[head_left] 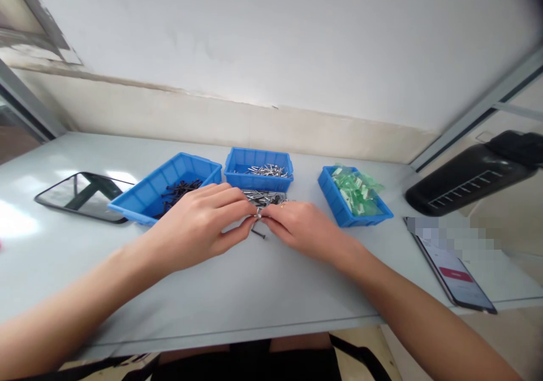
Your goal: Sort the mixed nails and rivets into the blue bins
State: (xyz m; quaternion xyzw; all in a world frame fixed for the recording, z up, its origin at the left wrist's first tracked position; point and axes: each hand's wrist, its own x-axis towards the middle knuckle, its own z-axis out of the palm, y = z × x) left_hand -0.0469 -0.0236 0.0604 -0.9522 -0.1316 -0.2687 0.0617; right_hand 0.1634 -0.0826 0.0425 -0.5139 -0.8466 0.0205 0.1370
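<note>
My left hand (207, 222) and my right hand (307, 228) meet at the middle of the table, both pinched closed. Between their fingertips shows a small silver metal piece (258, 215); its exact kind is too small to make out. Just below the fingertips is a dark screw (258, 234), its head toward the right; whether it is held or lies on the table I cannot tell. Directly behind the hands, a pile of silver screws (263, 197) is partly covered by my fingers.
A blue bin (139, 200) with black screws stands left, another blue bin (241, 160) with silver screws behind. The right blue bin (339, 200) contains green plastic packets (358, 191). A framed mirror-like panel (63, 197), a black bottle (462, 177) and a phone (449, 268) flank them.
</note>
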